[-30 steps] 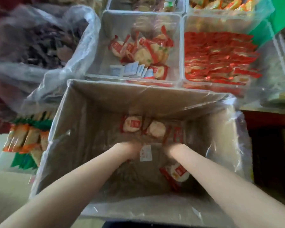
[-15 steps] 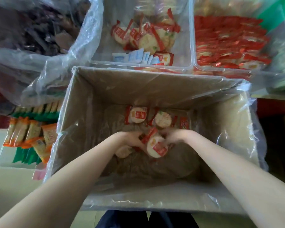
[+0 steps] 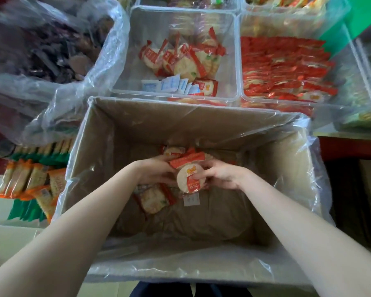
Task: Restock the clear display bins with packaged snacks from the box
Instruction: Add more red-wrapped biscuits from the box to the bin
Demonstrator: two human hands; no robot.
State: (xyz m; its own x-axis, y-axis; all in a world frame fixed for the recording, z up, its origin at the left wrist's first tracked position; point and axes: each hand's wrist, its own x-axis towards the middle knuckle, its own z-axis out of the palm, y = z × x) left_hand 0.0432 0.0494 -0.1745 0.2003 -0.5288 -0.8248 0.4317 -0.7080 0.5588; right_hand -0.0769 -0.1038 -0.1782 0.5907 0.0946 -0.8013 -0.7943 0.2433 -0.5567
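Observation:
A cardboard box lined with clear plastic stands right in front of me. Inside it, my left hand and my right hand together hold a bunch of round rice-cracker packets with red wrappers. One more packet and a small white sachet lie on the box floor below my hands. Just behind the box stands a clear display bin with several of the same cracker packets and some white sachets in it.
To the right sits a clear bin packed with red packets. A large plastic bag of dark snacks bulges at the upper left. Orange and green snack packs fill a tray at the left. More bins line the back.
My hands gathered the loose packets from the box floor and have lifted them together toward the middle of the box. The camera has tilted up slightly.

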